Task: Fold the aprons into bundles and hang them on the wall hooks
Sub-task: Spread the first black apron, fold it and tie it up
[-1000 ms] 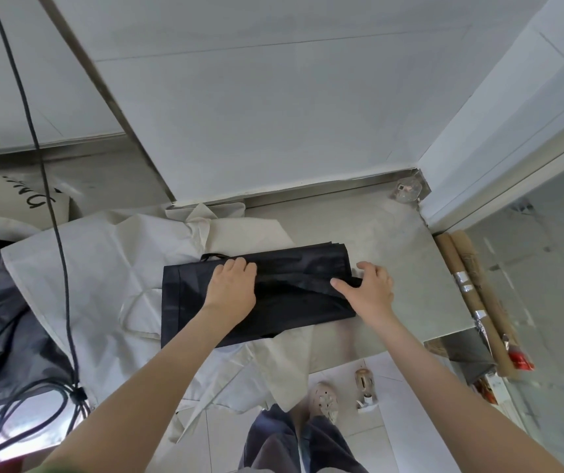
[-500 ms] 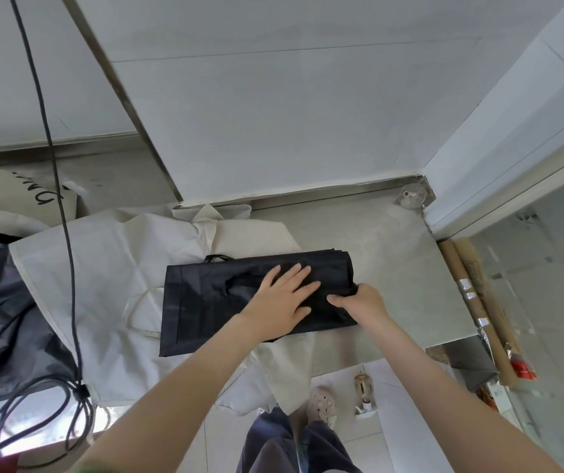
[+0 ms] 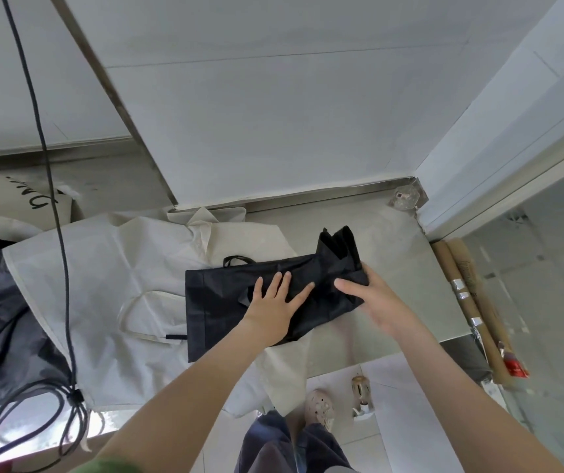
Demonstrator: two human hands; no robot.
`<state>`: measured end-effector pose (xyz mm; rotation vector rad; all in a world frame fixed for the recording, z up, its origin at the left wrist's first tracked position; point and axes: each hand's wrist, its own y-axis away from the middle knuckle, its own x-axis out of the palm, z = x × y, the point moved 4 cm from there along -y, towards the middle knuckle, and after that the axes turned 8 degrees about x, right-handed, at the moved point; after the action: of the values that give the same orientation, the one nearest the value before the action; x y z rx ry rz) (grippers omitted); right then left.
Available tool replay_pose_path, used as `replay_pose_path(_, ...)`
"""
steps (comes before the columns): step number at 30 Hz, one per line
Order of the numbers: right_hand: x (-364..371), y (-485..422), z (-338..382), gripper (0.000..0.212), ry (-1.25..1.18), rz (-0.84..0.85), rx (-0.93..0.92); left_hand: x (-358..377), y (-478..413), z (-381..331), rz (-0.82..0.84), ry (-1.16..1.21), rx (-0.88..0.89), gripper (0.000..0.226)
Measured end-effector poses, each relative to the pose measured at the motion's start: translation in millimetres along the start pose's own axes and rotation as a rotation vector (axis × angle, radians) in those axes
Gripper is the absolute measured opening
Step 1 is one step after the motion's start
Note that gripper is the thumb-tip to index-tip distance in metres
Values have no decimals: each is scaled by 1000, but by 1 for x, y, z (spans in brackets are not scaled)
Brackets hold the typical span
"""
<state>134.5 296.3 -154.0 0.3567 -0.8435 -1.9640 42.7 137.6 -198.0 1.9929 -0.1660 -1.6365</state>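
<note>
On the desk [image 3: 393, 240], the folded black apron [image 3: 226, 302] lay partly over a spread cream apron [image 3: 103, 268]. Left hand [image 3: 273, 303] lay flat, fingers straight, pressing its middle. Right hand [image 3: 376, 298] gripped the right end, thumb on top, layers fanned upward. Fabric looked thin, light, limp, probably slick. Layers would likely slide apart, so best to pinch the whole stack at the end with a palm on the crease. Loose strap [image 3: 238, 259] could snag. Writing: black script on a cream cloth [image 3: 40, 199] far left, cut off, unreadable. Red label [image 3: 514, 365] on a paper roll [image 3: 463, 268], too small to read.
</note>
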Motion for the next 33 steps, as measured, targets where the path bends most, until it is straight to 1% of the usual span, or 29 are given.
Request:
replay_pose_path(2,8,6,-6,70,-90,217,7,-2,-3,-5,14,8,-29,87)
replay_pose_path(3,12,9,-9,82,-114,286,9,-3,-4,-7,35,4,-39,85)
replay_pose_path(4,16,10,-13,90,-132,333,-1,-3,-5,-8,64,-7,-46,82)
replay_pose_path(6,25,14,-19,93,-137,389,-64,-3,-5,-10,107,-30,-60,71)
replay_pose_path(8,37,17,-26,91,-58,380,-156,-2,-6,-9,115,-26,-80,63)
replay_pose_path(9,42,17,-30,90,-4,340,-177,-1,-6,-10,113,-21,-86,61)
replay_pose_path(10,47,17,-34,91,49,266,-180,-1,-6,-10,109,-18,-89,59)
replay_pose_path(12,54,13,-39,93,121,71,-164,0,-5,-11,99,-24,-78,57)
replay_pose_path(13,56,11,-41,92,154,-29,-165,0,-5,-11,81,-35,-59,57)
replay_pose_path(15,58,8,-42,82,213,-190,-171,0,-6,-14,32,-58,4,56)
replay_pose_path(17,55,2,-44,65,244,-316,-164,1,-7,-16,-21,-26,55,52)
replay_pose_path(18,53,1,-44,49,237,-384,-163,2,-6,-15,-42,-3,71,51)
replay_pose_path(19,49,-1,-45,29,224,-462,-175,5,-5,-13,-49,6,81,56)
replay_pose_path(20,44,0,-45,14,203,-530,-180,8,-4,-11,-58,-2,89,64)
replay_pose_path(21,40,1,-46,16,202,-576,-185,11,-1,-7,-79,-24,83,69)
replay_pose_path(22,37,1,-47,18,229,-571,-206,13,1,-2,-98,-54,65,70)
replay_pose_path(23,36,2,-46,19,321,-537,-265,14,3,3,-101,-72,35,67)
replay_pose_path(26,43,0,-50,76,815,-309,-484,12,6,12,-19,6,3,55)
replay_pose_path(27,46,-2,-52,87,925,-250,-502,11,6,11,5,37,20,52)
replay_pose_path(28,50,-4,-52,92,993,-214,-504,9,5,9,11,76,39,50)
replay_pose_path(29,52,-7,-53,93,1045,-205,-505,4,4,7,-6,154,43,48)
replay_pose_path(30,54,-9,-53,94,1091,-195,-499,-1,4,5,-36,337,15,46)
replay_pose_path(31,57,-10,-54,93,1117,-181,-501,-6,5,5,-94,652,-42,44)
replay_pose_path(32,58,-11,-54,93,1119,-167,-504,-9,8,6,-135,1064,-124,40)
replay_pose_path(33,58,-11,-55,92,1122,-163,-506,-14,13,6,-162,1460,-160,39)
